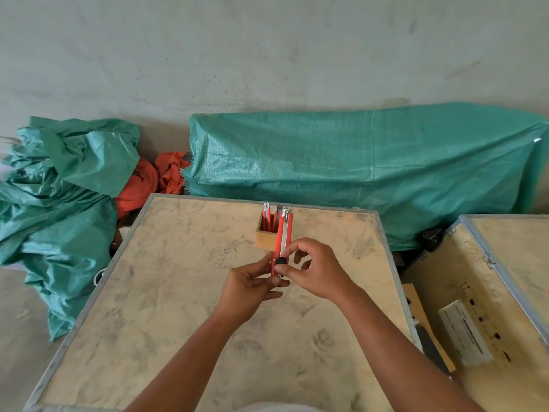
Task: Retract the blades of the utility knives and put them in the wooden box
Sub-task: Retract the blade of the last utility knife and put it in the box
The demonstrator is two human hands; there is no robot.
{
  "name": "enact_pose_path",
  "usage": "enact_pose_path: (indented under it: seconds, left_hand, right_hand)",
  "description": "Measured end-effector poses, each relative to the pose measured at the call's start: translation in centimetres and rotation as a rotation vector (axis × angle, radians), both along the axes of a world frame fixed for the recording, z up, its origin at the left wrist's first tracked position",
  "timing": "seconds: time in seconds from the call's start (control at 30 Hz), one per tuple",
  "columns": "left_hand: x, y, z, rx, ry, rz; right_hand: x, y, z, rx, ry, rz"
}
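Note:
A red utility knife (284, 231) with a metal channel and a black slider knob is held upright over the plywood table (184, 292). My left hand (251, 285) grips its lower end from the left. My right hand (316, 270) pinches it from the right, thumb and forefinger at the black knob. Its top end reaches the small wooden box (263, 237), which stands behind it at the table's far side. Several other red knives (268, 218) stand upright in the box.
Green tarpaulin covers a long bundle (371, 165) behind the table and lies crumpled at the left (59, 185), with orange cloth (154, 179) between them. An open wooden crate (481, 292) with a metal-edged lid stands at the right.

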State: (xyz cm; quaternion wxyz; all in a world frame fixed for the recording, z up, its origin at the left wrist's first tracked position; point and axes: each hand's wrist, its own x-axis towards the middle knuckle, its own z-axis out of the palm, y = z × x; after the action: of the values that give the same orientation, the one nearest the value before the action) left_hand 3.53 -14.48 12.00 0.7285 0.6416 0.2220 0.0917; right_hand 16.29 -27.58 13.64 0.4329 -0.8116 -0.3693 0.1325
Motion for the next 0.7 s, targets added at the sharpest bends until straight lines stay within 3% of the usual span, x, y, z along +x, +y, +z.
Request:
enact_pose_path:
  seconds: [0.3,0.5,0.7]
  left_hand:
    - [2.0,0.2,-1.1,-0.006,0.034,0.009]
    - [4.5,2.0,-2.1,-0.004,0.067,-0.007]
    - [9.1,5.3,-3.8,0.113,0.153,-0.045]
  right_hand:
    - [1.4,0.4,-1.8,0.059,0.038,-0.06]
    - [4.5,1.8,-2.6,0.12,0.236,-0.103]
    - [9.0,4.8,-3.5,0.092,0.219,-0.179]
